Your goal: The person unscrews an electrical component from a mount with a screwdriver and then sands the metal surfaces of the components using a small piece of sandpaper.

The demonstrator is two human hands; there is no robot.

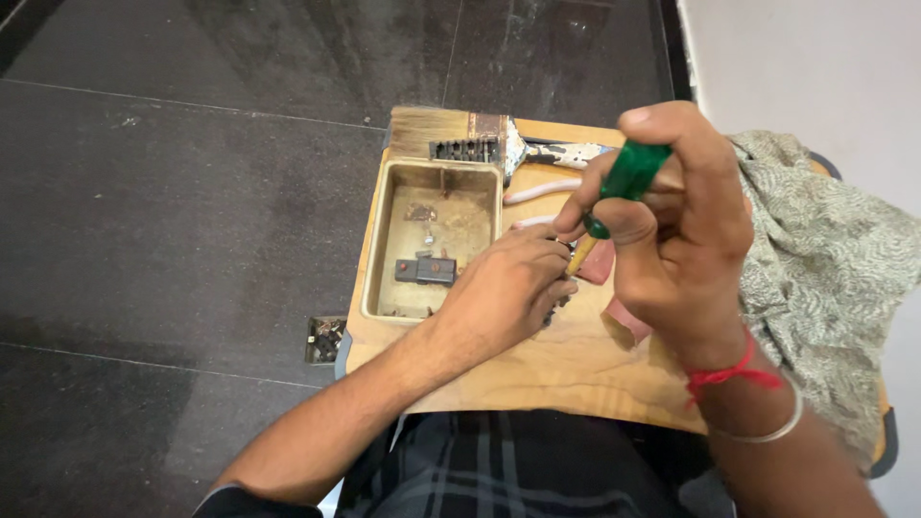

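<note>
My right hand (pixel 676 230) grips a screwdriver with a translucent green handle (pixel 628 177), its shaft pointing down toward my left hand. My left hand (pixel 504 288) is curled over a small dark part on the wooden board (pixel 566 369); the part is mostly hidden under the fingers. A red thread and a metal bangle circle my right wrist. Just left of my left hand stands a shallow tan metal tray (pixel 384 235) holding a small dark grey block (pixel 426 270) with a red dot.
A wide paintbrush (pixel 460 134) lies along the board's far edge. Pink-handled pliers (pixel 542 190) lie beside it. A patterned green-grey cloth (pixel 825 278) is draped at the right. A small box of dark bits (pixel 326 339) sits on the dark tiled floor.
</note>
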